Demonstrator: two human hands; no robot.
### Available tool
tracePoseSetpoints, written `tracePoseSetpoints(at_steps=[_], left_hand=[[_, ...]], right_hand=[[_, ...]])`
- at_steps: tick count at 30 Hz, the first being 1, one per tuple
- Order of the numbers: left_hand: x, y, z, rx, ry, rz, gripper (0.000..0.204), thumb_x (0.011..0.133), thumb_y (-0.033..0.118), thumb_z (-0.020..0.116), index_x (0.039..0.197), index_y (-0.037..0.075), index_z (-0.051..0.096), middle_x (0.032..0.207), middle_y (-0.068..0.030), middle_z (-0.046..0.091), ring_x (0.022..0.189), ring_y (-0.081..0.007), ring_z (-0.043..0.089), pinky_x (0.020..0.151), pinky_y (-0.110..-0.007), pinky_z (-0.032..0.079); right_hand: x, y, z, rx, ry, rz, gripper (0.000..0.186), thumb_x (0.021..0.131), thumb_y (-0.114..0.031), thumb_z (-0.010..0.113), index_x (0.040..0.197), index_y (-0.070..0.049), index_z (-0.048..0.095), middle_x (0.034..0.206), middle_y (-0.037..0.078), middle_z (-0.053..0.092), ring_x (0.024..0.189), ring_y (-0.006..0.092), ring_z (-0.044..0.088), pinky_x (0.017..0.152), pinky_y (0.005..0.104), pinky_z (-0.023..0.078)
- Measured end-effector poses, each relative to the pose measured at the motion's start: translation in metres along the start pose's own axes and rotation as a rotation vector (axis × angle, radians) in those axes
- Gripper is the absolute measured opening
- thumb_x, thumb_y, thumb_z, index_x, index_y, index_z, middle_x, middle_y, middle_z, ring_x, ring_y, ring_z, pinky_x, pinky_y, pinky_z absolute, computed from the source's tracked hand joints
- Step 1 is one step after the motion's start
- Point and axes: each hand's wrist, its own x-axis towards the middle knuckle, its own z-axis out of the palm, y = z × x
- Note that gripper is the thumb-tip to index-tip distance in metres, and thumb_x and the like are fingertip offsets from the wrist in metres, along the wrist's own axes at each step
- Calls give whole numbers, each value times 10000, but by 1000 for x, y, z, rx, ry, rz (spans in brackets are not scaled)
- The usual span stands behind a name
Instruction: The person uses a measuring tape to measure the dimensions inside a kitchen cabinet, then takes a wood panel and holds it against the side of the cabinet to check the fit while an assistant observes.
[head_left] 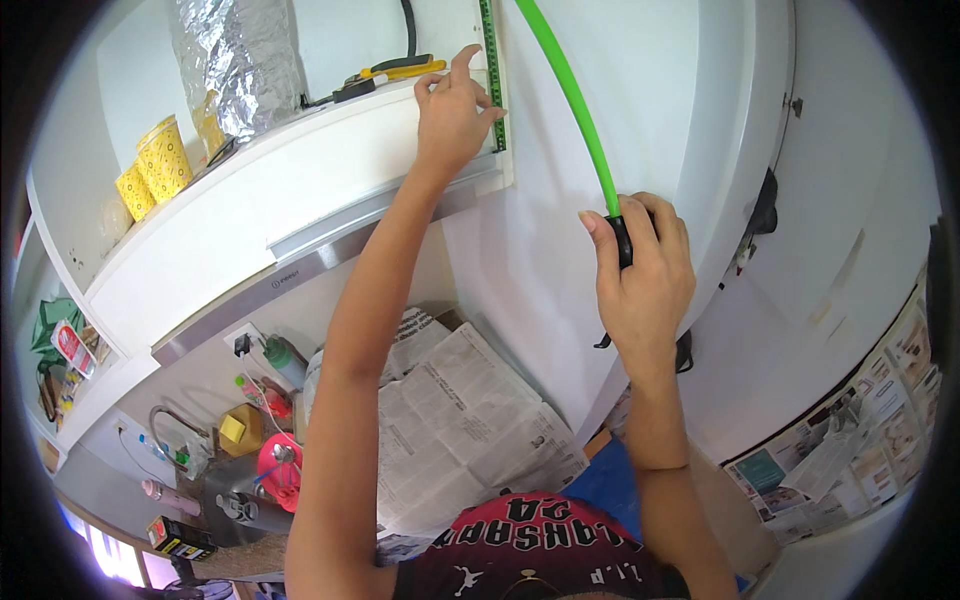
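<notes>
My right hand (648,265) is wrapped round the black case (621,242) of a tape measure, held in front of the white wall. Its bright green blade (570,85) rises in a curve from the case and leaves the picture at the top. Along the cabinet's right edge stands a green strip with black markings (493,75), which looks like the same blade's printed face. My left hand (455,120) is raised to the white cabinet shelf (300,160). Its fingers are spread, the index bent upward, and the thumb touches the strip near its lower end.
Yellow-handled pliers (405,67), yellow paper cups (163,158) and a foil-wrapped duct (238,65) occupy the shelf. Beneath runs a metal range hood edge (240,305). Newspaper (460,420) covers the counter below, beside a sink (225,480) with bottles and a pink strainer (280,465).
</notes>
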Motion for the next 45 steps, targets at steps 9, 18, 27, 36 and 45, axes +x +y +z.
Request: tracePoseSetpoints(at_steps=[9, 18, 27, 36, 45], left_hand=[[2, 4, 3, 34, 1, 20, 906, 794, 186, 900, 1534, 20, 405, 813, 12, 778, 953, -202, 715, 1145, -465, 267], [3, 5, 4, 76, 4, 21, 902, 807, 216, 906, 1532, 31, 402, 824, 14, 782, 962, -198, 711, 1139, -460, 272], [4, 6, 3, 87, 15, 28, 902, 790, 220, 922, 1512, 38, 414, 821, 14, 781, 1009, -201, 702, 1123, -457, 281], [4, 4, 5, 84, 30, 44, 915, 773, 223, 936, 1512, 61, 422, 810, 16, 779, 1015, -206, 694, 1124, -478, 280], [3, 5, 5, 87, 20, 27, 904, 780, 207, 926, 1513, 76, 413, 826, 16, 774, 980, -198, 701, 1118, -469, 279]], right_hand=[[1, 0, -3, 24, -6, 32, 287, 958, -334, 773, 1062, -67, 751, 1088, 78, 679, 925, 272, 651, 629, 404, 551], [1, 4, -3, 20, -8, 2, 279, 946, -324, 783, 1049, -67, 750, 1063, 61, 670, 908, 244, 646, 601, 370, 552], [2, 4, -3, 45, 30, -14, 272, 930, -321, 792, 1036, -77, 736, 1041, 44, 657, 883, 246, 639, 587, 368, 549], [0, 4, -4, 41, 0, 9, 288, 931, -341, 788, 1044, -81, 738, 1040, 44, 652, 891, 242, 645, 587, 369, 556], [1, 4, -5, 36, -10, 1, 280, 941, -331, 782, 1052, -78, 737, 1037, 52, 649, 891, 241, 645, 576, 361, 557]])
